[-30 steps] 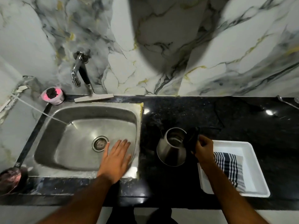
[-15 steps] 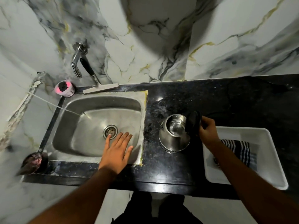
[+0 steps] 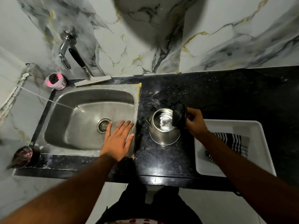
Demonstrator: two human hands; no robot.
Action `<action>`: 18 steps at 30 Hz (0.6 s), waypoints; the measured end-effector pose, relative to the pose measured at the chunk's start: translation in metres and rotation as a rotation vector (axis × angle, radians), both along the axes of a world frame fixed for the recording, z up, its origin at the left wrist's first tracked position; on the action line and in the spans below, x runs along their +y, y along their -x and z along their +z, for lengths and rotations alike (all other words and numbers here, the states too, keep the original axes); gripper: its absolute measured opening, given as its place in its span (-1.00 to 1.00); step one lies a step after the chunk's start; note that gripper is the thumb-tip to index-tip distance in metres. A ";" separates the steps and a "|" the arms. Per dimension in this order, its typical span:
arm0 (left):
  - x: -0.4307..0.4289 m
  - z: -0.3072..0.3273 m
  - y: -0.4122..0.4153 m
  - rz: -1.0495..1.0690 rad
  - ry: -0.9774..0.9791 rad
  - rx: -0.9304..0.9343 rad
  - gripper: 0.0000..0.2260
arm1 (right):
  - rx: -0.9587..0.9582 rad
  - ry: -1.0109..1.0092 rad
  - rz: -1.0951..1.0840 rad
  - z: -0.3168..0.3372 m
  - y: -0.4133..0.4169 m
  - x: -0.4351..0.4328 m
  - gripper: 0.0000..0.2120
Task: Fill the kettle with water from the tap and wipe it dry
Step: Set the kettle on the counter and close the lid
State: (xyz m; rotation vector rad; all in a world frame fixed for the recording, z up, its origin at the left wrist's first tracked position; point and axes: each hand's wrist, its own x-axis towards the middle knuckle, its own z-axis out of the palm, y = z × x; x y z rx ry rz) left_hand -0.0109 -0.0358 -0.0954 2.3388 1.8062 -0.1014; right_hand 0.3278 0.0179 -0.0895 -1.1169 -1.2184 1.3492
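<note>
A steel kettle (image 3: 163,131) stands on the black counter (image 3: 218,97) just right of the sink, its black lid (image 3: 178,117) flipped up and its inside showing. My right hand (image 3: 195,122) is closed around the kettle's handle behind the lid. My left hand (image 3: 119,139) lies flat with fingers spread on the sink's right front rim. The chrome tap (image 3: 64,52) juts from the marble wall above the sink's back left corner. A striped cloth (image 3: 231,143) lies in a white tray, partly hidden by my right forearm.
The steel sink (image 3: 77,120) has a drain (image 3: 103,125) near its middle. A squeegee (image 3: 87,73) leans on the wall behind it, beside a pink tub (image 3: 55,81). A dark scrubber (image 3: 22,156) sits at the front left corner. The white tray (image 3: 252,159) stands at the right.
The camera view has shifted, so sink and counter sit differently in the frame. Both hands keep their places: left on the sink rim, right on the kettle handle.
</note>
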 end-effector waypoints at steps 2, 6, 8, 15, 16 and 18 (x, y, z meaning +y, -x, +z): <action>0.003 0.004 -0.001 0.004 -0.008 -0.012 -0.43 | -0.018 0.010 -0.010 -0.005 -0.007 -0.001 -0.68; 0.003 0.009 0.004 0.038 -0.007 -0.013 -0.42 | -0.093 -0.040 -0.011 -0.009 -0.013 0.000 -0.66; 0.002 0.008 0.007 0.059 -0.005 -0.013 -0.40 | -0.179 -0.070 -0.024 -0.011 -0.015 0.003 -0.72; 0.025 0.017 -0.019 0.166 -0.092 -0.171 -0.43 | -0.936 -0.032 0.077 0.002 -0.009 0.017 -0.51; 0.031 0.020 -0.027 0.198 -0.122 -0.209 -0.45 | -0.986 -0.027 0.080 0.005 -0.005 0.017 -0.49; 0.046 0.030 -0.047 0.239 -0.175 -0.285 -0.48 | -1.032 0.000 0.069 0.007 0.003 0.016 -0.46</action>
